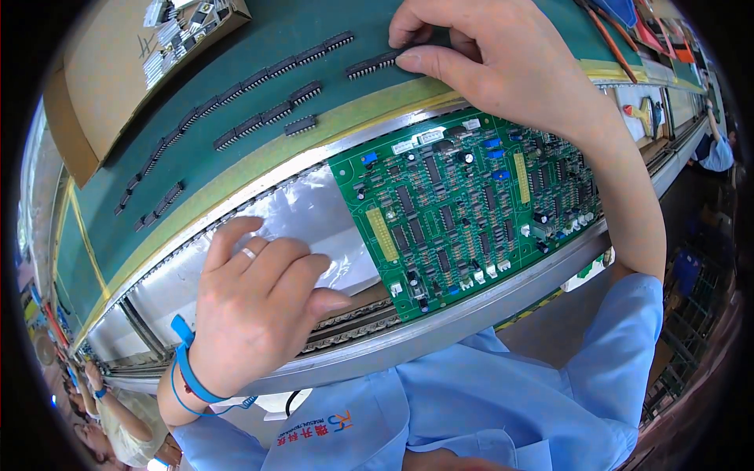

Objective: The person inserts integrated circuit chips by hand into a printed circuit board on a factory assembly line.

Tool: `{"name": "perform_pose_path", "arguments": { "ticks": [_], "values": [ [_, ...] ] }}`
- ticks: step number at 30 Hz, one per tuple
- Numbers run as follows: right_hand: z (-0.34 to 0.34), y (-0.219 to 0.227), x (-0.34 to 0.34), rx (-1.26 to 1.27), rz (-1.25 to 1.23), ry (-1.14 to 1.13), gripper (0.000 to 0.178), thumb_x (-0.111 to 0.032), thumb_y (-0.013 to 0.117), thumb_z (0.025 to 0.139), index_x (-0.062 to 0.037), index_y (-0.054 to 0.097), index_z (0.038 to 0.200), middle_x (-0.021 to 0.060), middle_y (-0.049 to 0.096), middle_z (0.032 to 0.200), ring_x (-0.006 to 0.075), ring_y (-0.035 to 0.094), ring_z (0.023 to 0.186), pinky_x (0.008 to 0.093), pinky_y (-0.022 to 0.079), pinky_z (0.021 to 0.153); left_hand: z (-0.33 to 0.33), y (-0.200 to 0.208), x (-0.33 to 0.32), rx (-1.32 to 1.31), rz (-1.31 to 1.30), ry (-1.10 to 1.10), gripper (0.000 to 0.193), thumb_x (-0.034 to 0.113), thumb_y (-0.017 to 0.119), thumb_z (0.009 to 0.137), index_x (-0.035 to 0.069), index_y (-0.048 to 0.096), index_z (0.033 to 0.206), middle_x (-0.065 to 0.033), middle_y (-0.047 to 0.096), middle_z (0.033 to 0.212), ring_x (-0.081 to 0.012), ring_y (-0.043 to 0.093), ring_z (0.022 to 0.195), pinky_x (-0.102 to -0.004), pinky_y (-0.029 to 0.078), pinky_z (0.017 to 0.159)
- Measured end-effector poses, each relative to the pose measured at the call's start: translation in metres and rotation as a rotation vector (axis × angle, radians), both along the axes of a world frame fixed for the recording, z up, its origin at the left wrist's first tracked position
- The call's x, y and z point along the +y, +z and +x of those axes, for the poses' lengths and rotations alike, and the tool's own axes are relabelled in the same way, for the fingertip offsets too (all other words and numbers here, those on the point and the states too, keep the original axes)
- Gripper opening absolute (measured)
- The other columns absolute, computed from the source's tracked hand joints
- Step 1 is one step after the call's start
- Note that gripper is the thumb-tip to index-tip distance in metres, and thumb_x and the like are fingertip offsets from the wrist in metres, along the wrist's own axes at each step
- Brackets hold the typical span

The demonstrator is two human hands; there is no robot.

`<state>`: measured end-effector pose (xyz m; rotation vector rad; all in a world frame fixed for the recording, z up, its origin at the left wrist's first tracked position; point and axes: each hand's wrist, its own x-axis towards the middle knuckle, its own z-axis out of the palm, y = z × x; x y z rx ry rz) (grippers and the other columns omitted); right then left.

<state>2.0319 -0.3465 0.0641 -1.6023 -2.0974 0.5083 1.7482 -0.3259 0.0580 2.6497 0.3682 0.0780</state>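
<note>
At the far middle, my right hand [503, 67] is closed with thumb and forefinger about the end of a short row of black IC chips [369, 67] on the green mat; the fingers partly hide that end. My left hand [263, 302] hovers over the rail to the left of the board, its fingers loosely bent and apart, holding nothing. A blue wrist strap [191, 369] circles my left wrist. Below my right hand, a green circuit board [463, 212] lies between the rails, fitted with chips, yellow connectors, white connectors and capacitors.
More chips stand in a long row [236, 90] and shorter rows [271, 114] on the mat [345, 106]. A cardboard box [106, 86] of components sits far left. Metal rails [471, 302] with a chain run across. Red-handled pliers [609, 39] lie far right. Another person [129, 424] is at lower left.
</note>
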Motion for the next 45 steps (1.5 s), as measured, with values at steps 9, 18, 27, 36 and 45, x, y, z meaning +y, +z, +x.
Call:
{"name": "perform_pose_path", "arguments": {
  "ticks": [9,18,27,36,45],
  "values": [
    [0.000,0.018,-0.024,-0.308,0.253,-0.127,0.012,-0.012,0.060,0.081,-0.0009,0.059,0.079,0.0147,0.060,0.079,0.0324,0.062,0.076,0.0395,0.049,0.066,-0.052,0.005,-0.014,0.154,-0.029,0.168,0.021,0.023,0.063,0.083,0.003,0.063,0.089,-0.0097,0.062,0.084,-0.0264,0.059,0.078,-0.0477,0.038,0.094],
    [-0.021,-0.007,-0.167,-0.048,0.107,-0.999,0.010,-0.010,0.072,0.075,-0.0053,0.065,0.082,0.0027,0.061,0.074,0.0107,0.052,0.053,0.0244,0.041,0.049,-0.080,-0.021,-0.022,0.125,-0.261,0.277,0.016,0.017,0.059,0.087,0.002,0.063,0.089,-0.0112,0.061,0.081,-0.0287,0.057,0.078,-0.0478,0.037,0.096],
    [-0.031,-0.027,-0.157,-0.135,0.031,-1.096,0.011,-0.012,0.072,0.075,-0.0060,0.064,0.079,0.0019,0.058,0.071,0.0118,0.051,0.052,0.0260,0.041,0.049,-0.081,-0.029,-0.021,0.166,-0.344,0.310,0.011,0.010,0.060,0.083,0.001,0.063,0.088,-0.0105,0.061,0.081,-0.0274,0.057,0.077,-0.0476,0.037,0.096],
    [-0.035,-0.019,-0.147,-0.215,-0.050,-1.100,0.010,-0.010,0.073,0.074,-0.0049,0.064,0.076,0.0026,0.057,0.067,0.0117,0.049,0.051,0.0260,0.039,0.049,-0.082,-0.029,-0.013,0.212,-0.425,0.318,0.012,0.011,0.057,0.088,0.000,0.061,0.089,-0.0106,0.059,0.078,-0.0274,0.053,0.079,-0.0456,0.035,0.099],
    [-0.036,-0.017,-0.144,-0.210,-0.066,-1.105,0.009,-0.008,0.072,0.074,-0.0034,0.065,0.075,0.0033,0.058,0.067,0.0108,0.049,0.051,0.0246,0.039,0.048,-0.086,-0.033,-0.011,0.265,-0.432,0.334,0.015,0.014,0.056,0.089,0.000,0.061,0.088,-0.0110,0.057,0.080,-0.0294,0.052,0.087,-0.0457,0.034,0.100]
  ]
}}
